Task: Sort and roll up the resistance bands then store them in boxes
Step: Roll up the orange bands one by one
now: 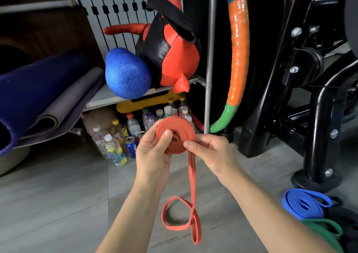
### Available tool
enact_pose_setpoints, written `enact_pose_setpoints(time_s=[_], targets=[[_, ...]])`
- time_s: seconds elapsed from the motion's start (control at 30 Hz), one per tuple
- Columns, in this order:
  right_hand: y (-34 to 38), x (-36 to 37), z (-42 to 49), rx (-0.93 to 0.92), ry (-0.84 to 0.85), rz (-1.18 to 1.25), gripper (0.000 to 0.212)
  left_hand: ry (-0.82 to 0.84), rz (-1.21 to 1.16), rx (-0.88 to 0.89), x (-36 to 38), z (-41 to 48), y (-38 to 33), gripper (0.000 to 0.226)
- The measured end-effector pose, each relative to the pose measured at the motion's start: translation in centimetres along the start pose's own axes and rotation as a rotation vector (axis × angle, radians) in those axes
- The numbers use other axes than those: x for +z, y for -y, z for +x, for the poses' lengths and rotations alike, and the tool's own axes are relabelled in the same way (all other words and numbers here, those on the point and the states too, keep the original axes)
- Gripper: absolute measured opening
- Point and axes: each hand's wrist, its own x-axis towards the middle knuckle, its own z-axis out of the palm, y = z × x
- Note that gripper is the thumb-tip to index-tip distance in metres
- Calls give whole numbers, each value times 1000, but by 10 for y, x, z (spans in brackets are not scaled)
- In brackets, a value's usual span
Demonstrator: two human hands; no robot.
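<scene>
A grey tiled floor (58, 194) beside gym gear: one red band (184, 125), half wound into a flat coil, is held above it, its tail hanging in loose loops. The left hand (153, 154) pinches the coil, while the right hand (210, 152) pinches the tail at the coil's edge. One blue roll (304, 204) and one green roll (325, 231) lie to the right.

Left hand (155, 152) grips the flat coil of the orange-red rubber resistance band (175, 136), thumb pressed on its face next to the centre hole. Right hand (210, 152) pinches the coil's lower right edge, where the unrolled tail leaves the grip and hangs down to a twisted loop. Low right of the grip: rolled blue rubber band (306, 204), partly rolled green rubber band (325, 231) just below it on the grey tiled floor (58, 204).
</scene>
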Motion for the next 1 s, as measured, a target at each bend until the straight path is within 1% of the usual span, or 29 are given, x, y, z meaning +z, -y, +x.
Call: enact_pose_setpoints(time_s=[0.03, 0.07, 0.1, 0.13, 0.17, 0.2, 0.23, 0.27, 0.3, 0.33, 0.4, 0.5, 0.57, 0.63, 0.7, 0.83, 0.93, 1.0], targets=[[1, -1, 0, -6, -5, -17, 8, -4, -8, -41, 1, -1, 1, 35], [2, -4, 1, -9, -6, -46, 12, -7, 34, -69, 3, -1, 0, 31], [4, -9, 2, -8, 1, -88, 17, 0, 154, -62, 2, -1, -2, 27], [5, -14, 2, -1, 15, -149, 18, 16, 381, 9, 0, 0, -5, 27], [7, -19, 3, 8, 40, -251, 15, 60, 684, 141, -4, 3, -8, 35], [7, -24, 4, 13, 72, -393, 10, 145, 989, 287, -7, 4, -11, 42], [7, -27, 4, 13, 113, -545, 3, 273, 1215, 399, -8, 5, -12, 48], [6, -29, 4, 7, 151, -671, 3, 410, 1368, 422, -8, 5, -12, 49], [6, -30, 4, 3, 180, -741, 6, 507, 1457, 382, -6, 3, -12, 47], [4, -30, 3, 3, 191, -757, 7, 546, 1493, 332, -5, 2, -10, 45], [4, -31, 3, 9, 174, -714, 8, 528, 1430, 308, -6, 0, -6, 42], [4, -35, 3, 78, 127, -506, 8, 356, 1183, 291, -5, -2, -6, 41], [3, -35, 2, 112, 140, -425, 11, 232, 1038, 273, -3, -1, -10, 45], [3, -33, 1, 128, 143, -328, 14, 141, 929, 270, -2, 2, -15, 51], [4, -34, 1, 119, 123, -238, 14, 85, 869, 299, -2, 4, -19, 51], [11, -31, 1, 50, 125, -199, 16, 56, 794, 307, -4, 6, -20, 50], [14, -29, 2, 41, 151, -189, 9, 64, 765, 309, -8, 8, -22, 50], [17, -30, 4, 38, 162, -181, 11, 72, 740, 305, -9, 10, -24, 49]])
